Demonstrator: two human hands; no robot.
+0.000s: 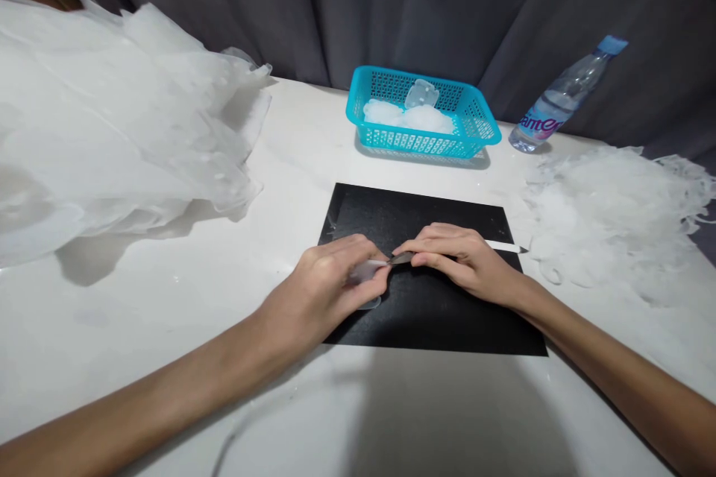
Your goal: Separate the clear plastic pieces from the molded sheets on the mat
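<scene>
My left hand (pixel 341 276) is closed, pinching a translucent whitish plastic piece (pixel 366 270) over the black mat (pixel 447 328). Part of another clear piece (pixel 370 303) shows on the mat just below those fingers. In my right hand (pixel 462 257), thumb and fingers close on a small metal blade (pixel 401 259), whose tip meets the edge of the plastic piece. The rest of that tool is hidden by the hand. A white stick with a dark pointed end (pixel 503 246) sticks out behind the right hand; I cannot tell whether it joins the blade.
A turquoise basket (pixel 425 141) with translucent pieces stands behind the mat. Right of it is a water bottle (pixel 551 108). A large pile of translucent white sheets (pixel 123 119) fills the left; a heap of thin white scraps (pixel 615 216) lies right. A dark curtain (pixel 391 7) hangs behind.
</scene>
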